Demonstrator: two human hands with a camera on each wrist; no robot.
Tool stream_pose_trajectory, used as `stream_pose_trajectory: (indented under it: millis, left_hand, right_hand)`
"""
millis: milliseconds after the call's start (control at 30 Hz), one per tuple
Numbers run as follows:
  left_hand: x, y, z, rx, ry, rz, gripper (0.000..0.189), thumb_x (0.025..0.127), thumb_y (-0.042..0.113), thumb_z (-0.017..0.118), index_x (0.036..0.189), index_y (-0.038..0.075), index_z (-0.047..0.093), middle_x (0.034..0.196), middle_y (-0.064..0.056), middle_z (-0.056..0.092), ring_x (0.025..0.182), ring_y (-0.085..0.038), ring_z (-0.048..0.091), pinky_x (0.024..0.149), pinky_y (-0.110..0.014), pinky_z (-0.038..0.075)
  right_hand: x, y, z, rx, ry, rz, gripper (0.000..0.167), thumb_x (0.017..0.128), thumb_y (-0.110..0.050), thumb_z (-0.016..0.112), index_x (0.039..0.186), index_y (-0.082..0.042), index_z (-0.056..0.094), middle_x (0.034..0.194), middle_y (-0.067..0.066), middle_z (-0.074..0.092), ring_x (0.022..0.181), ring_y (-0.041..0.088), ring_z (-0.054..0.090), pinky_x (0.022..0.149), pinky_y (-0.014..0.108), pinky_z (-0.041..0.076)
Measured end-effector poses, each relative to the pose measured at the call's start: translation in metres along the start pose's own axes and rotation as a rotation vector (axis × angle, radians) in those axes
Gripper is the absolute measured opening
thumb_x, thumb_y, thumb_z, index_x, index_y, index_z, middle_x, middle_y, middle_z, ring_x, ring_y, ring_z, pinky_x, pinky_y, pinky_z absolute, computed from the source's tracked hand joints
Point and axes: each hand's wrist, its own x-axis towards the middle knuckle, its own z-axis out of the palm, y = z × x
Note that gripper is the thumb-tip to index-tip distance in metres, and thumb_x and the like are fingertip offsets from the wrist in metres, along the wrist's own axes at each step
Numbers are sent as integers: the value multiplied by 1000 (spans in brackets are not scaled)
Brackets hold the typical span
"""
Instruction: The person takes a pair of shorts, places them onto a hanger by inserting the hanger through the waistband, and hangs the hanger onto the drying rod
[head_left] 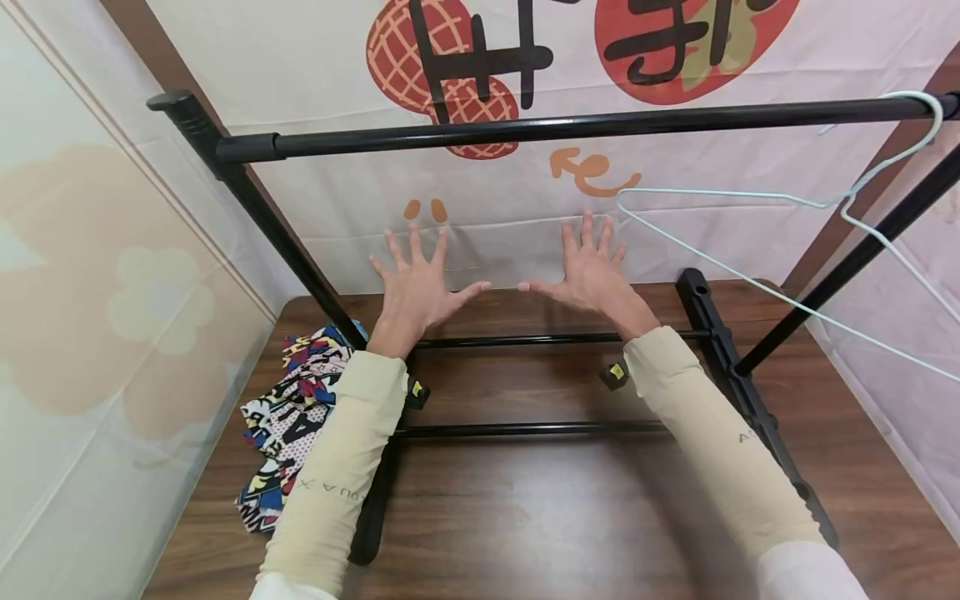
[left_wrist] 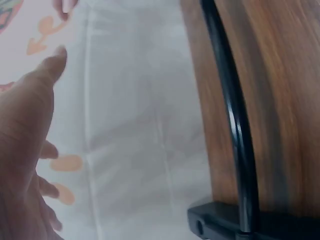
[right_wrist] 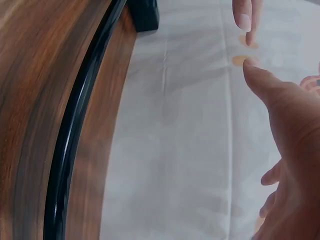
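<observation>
In the head view my left hand (head_left: 416, 287) reaches forward inside the black rack, fingers spread and thumb pointing right. My right hand (head_left: 594, 275) mirrors it, its thumb pointing left toward the other thumb with a gap between them. Both hands are empty, in front of the printed cloth backdrop (head_left: 517, 242); I cannot tell whether any fingertip touches it. A pale blue wire hanger (head_left: 720, 195) hangs at the right end of the rack's top bar (head_left: 540, 129), near my right fingers. A colourful patterned cloth (head_left: 292, 425) lies crumpled beside my left forearm.
Two lower bars (head_left: 525, 430) span the rack above the wooden surface (head_left: 517, 508). Black feet (head_left: 720, 350) stand at either side. Two small black pieces with yellow labels (head_left: 614, 374) are near the lower bars. A flower-printed panel (head_left: 157, 300) closes off the left.
</observation>
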Motion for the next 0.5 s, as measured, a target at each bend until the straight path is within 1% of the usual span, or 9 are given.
stream_pose_trajectory:
  millis: [133, 200, 300, 367, 433, 500]
  left_hand:
    - [-9, 3, -10, -21, 20, 7, 113, 86, 90, 50, 169, 18, 23, 175, -27, 8, 157, -63, 4, 115, -87, 17]
    - [-14, 5, -15, -29, 32, 19, 109, 88, 87, 52, 168, 17, 26, 174, -28, 11, 157, -64, 9, 115, -85, 20]
    - [-23, 10, -21, -31, 58, 50, 104, 91, 82, 54, 166, 15, 30, 172, -30, 18, 154, -64, 18, 113, -81, 31]
    - [-28, 14, -26, -33, 88, 72, 100, 92, 80, 56, 165, 14, 33, 170, -31, 23, 152, -64, 24, 112, -79, 37]
    - [-34, 16, -30, -34, 113, 87, 97, 93, 77, 57, 165, 15, 34, 168, -31, 28, 152, -63, 27, 111, -76, 39]
    - [-42, 17, -34, -49, 127, 97, 95, 94, 75, 58, 164, 15, 35, 166, -30, 31, 151, -63, 28, 114, -75, 38]
  right_hand:
    - [-9, -2, -3, 3, 35, -27, 131, 80, -92, 57, 170, -10, 7, 176, 24, -11, 159, 59, 6, 119, 77, 27]
    - [-14, -3, -5, 13, 40, -38, 130, 81, -91, 58, 170, -10, 8, 176, 24, -7, 158, 58, 12, 117, 76, 32]
    - [-23, -4, -8, 34, 45, -52, 128, 82, -88, 61, 170, -11, 9, 176, 25, -2, 157, 57, 16, 117, 76, 32]
    - [-28, -5, -11, 42, 60, -73, 125, 83, -85, 64, 169, -10, 13, 175, 27, 4, 156, 57, 20, 117, 77, 32]
    - [-33, -8, -12, 28, 86, -105, 121, 84, -82, 65, 167, -8, 19, 174, 28, 11, 153, 58, 25, 116, 75, 35]
    - [-39, -13, -12, 25, 111, -141, 116, 85, -79, 67, 165, -6, 27, 172, 29, 19, 151, 58, 30, 116, 72, 38]
